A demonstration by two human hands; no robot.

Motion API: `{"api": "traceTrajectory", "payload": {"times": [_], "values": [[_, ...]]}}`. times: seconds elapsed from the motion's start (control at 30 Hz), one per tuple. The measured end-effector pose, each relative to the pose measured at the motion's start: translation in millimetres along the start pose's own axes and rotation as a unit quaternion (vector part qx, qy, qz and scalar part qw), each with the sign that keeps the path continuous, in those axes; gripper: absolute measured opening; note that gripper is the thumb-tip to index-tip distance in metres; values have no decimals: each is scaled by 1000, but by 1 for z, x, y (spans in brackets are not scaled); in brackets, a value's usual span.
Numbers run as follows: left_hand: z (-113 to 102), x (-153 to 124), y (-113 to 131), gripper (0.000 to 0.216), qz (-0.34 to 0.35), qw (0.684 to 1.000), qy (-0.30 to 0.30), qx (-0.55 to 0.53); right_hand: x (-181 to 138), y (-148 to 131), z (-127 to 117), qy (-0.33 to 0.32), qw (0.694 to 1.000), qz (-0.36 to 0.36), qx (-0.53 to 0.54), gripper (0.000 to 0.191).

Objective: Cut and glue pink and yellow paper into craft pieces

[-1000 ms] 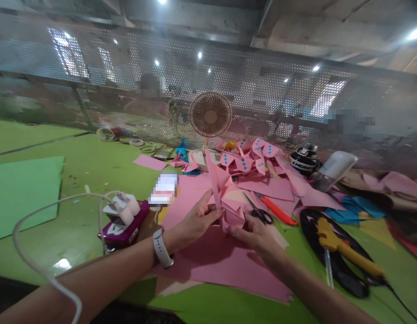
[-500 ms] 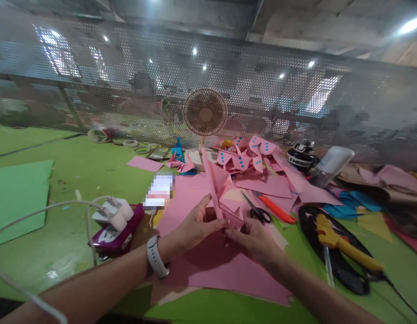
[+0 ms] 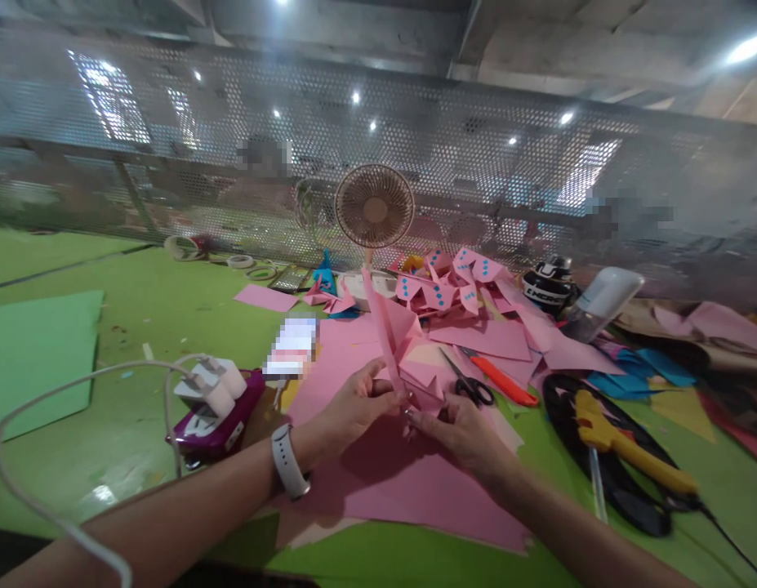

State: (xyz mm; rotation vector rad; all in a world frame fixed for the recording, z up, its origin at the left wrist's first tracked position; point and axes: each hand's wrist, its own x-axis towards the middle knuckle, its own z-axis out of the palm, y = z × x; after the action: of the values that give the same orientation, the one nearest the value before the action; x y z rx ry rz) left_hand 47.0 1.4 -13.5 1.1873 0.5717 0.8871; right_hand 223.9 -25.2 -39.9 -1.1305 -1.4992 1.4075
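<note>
Head view: left hand (image 3: 350, 404) and right hand (image 3: 467, 429) grip a folded, pointed pink paper shape (image 3: 383, 318) in their fingers, centre, over flat pink paper sheets (image 3: 433, 502); apparently pressing its lower edge, next calling for steadiness.

A perforated screen (image 3: 439, 155) (greyish) stands behind the green table (image 3: 170, 314).

Your folded paper (image 3: 403, 322) is pink; behind it you see pink cutouts (image 3: 424, 290) patterned with blue diamonds; to its right, a yellow glue gun (image 3: 635, 456).
</note>
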Motion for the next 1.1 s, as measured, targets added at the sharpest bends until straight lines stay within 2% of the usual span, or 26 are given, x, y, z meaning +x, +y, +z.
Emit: {"api": "traceTrajectory", "payload": {"times": [0.13, 0.4, 1.1], "values": [[-1, 1, -2, 24, 4, 999, -35, -11, -2, -4, 0, -2, 1000, 22, 19, 40], [-1, 2, -4, 16, 13, 1000, -12, -16, 2, 3, -1, 14, 997, 44, 54, 52], [-3, 1, -3, 16, -21, 1000, -3, -21, 0, 2, -1, 29, 998, 43, 22, 53]]}}
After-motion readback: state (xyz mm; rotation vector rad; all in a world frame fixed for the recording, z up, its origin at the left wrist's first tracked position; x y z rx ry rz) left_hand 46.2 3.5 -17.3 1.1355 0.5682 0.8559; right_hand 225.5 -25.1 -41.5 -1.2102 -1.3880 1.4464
